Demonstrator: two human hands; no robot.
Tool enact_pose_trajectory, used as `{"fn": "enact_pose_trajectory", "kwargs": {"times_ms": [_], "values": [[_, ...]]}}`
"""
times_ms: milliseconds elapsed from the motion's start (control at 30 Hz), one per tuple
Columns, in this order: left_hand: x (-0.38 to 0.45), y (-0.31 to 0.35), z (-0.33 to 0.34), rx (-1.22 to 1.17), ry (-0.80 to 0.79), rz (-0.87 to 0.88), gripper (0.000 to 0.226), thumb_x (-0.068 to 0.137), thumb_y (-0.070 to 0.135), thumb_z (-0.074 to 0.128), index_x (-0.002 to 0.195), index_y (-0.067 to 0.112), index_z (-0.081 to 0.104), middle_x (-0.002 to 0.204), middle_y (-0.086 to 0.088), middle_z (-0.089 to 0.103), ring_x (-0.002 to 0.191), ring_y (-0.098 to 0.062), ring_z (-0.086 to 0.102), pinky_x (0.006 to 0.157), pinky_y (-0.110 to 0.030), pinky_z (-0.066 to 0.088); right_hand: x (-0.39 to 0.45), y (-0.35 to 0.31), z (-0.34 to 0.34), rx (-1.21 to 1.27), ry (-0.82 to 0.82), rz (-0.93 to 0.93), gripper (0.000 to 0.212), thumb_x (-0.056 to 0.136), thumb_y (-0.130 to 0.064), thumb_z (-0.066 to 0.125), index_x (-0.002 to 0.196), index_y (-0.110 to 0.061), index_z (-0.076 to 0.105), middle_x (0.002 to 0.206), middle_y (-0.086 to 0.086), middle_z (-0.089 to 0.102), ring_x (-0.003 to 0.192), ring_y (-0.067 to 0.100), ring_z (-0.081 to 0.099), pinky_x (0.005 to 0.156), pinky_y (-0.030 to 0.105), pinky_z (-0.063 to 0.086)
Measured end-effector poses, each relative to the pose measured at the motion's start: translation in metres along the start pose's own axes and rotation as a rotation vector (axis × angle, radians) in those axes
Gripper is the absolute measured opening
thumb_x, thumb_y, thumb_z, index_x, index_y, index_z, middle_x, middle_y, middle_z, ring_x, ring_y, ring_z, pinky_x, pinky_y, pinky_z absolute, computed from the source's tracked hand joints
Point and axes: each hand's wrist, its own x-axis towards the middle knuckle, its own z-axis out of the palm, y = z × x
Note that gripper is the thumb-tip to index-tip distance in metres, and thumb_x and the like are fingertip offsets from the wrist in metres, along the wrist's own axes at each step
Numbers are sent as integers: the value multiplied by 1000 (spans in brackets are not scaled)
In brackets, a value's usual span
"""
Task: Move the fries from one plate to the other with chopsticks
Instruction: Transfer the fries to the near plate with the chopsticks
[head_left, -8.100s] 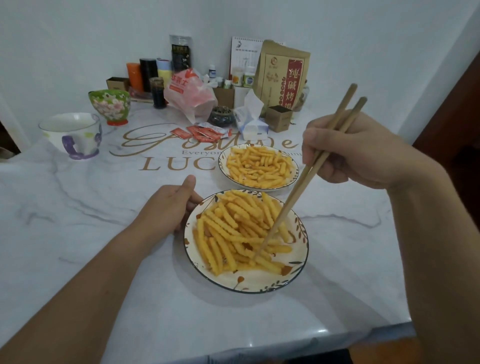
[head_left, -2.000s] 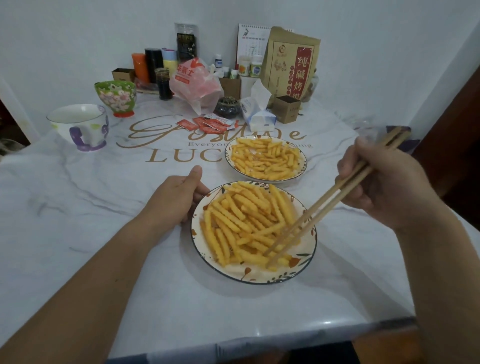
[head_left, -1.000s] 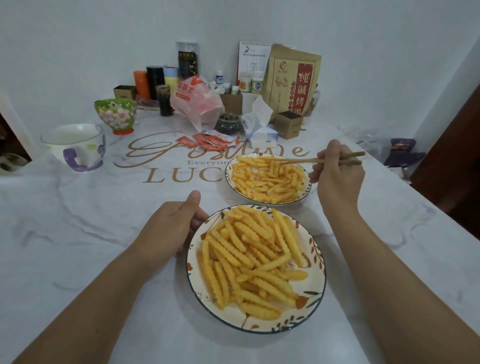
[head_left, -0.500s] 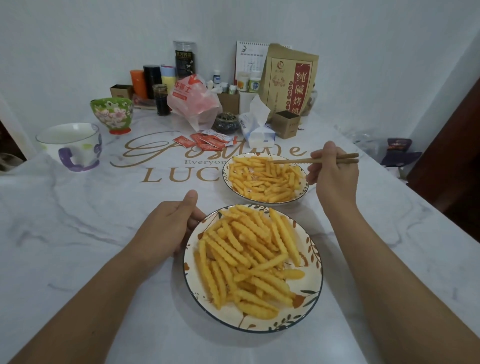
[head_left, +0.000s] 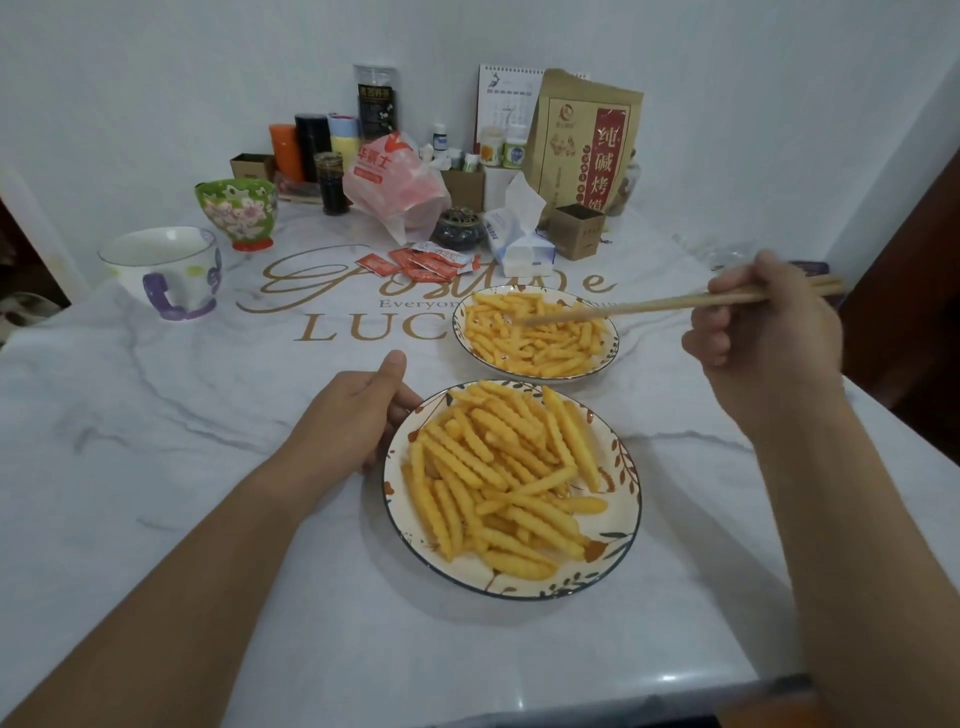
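Two heaps of crinkle-cut fries are seen, one on the near plate and one on the far plate, so the fries of the nearer heap lie directly in front of the person while the other fries lie just beyond, the two rims almost touching. That closeness is judged to be deliberate, since only a short carry is then needed. The chopsticks are held nearly level by the right hand, whose fingers are curled around their rear part; the tips are reached out over the far heap, low and close together, and whether a fry is pinched between them cannot be told. The long, flat reach is judged to suit a release or a pick over that plate. The near plate is steadied by the left hand, whose fingers are curled against its left rim with the thumb raised beside it, presumably so that the dish cannot slide on the smooth marble table. Both heaps are large, so much of the transfer is judged to remain. Farther back stand a white mug, a green floral bowl, red sachets, a tissue pack and a brown paper bag, kept well apart from the working area.
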Motion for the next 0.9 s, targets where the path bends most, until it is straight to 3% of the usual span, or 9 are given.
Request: {"fn": "enact_pose_trajectory", "kwargs": {"times_ms": [100,233,367,433,533,700,800,900], "values": [[0,-1,0,2,-5,3,63,110,54,35,83,17,79,62,5,74,43,-4,58,55,-32,45,-16,-16,-14,-133,-256,70,51,106,-29,41,64,-12,63,51,5,41,42,16,33,43,21,24],[-1,0,1,6,-3,-3,64,110,55,34,83,17,79,62,7,74,43,-3,59,56,-32,46,-27,-24,-15,-265,-469,99,50,102,-28,41,62,-12,67,47,7,39,38,16,31,43,18,29],[0,-1,1,-5,1,-12,64,109,56,35,83,17,79,62,6,74,44,-6,59,55,-32,46,-37,-21,2,-457,-628,103,41,88,-45,67,67,-10,70,49,9,42,42,19,36,42,23,27],[1,-1,1,-13,4,-28,63,109,56,36,82,18,79,62,6,74,45,-8,59,54,-30,45,-38,-19,8,-487,-580,85,43,93,-44,66,65,-12,71,48,8,42,43,19,35,42,23,26],[1,-4,1,-19,-3,-27,63,109,57,36,84,17,79,63,6,75,45,-6,59,55,-31,45,-29,-18,13,-339,-358,80,54,107,-29,43,60,-15,66,49,4,38,42,14,29,43,22,21],[3,-5,0,-12,-5,-18,63,108,57,36,85,18,79,66,5,76,49,-9,61,56,-32,47,8,2,17,-93,-132,85,45,106,-27,45,67,-15,63,53,0,39,44,13,27,43,23,23],[2,-4,0,-15,-15,-10,63,109,56,35,85,18,79,66,5,76,49,-8,60,57,-32,46,33,21,24,-196,56,4,36,105,-23,50,74,-12,66,57,-1,48,49,12,39,48,24,28],[3,-5,0,-28,-20,-15,64,108,58,35,85,18,80,69,3,77,51,-9,61,59,-34,46,49,39,36,-469,69,-146,28,102,-17,52,79,-10,67,59,2,53,50,13,46,49,26,37]]}}
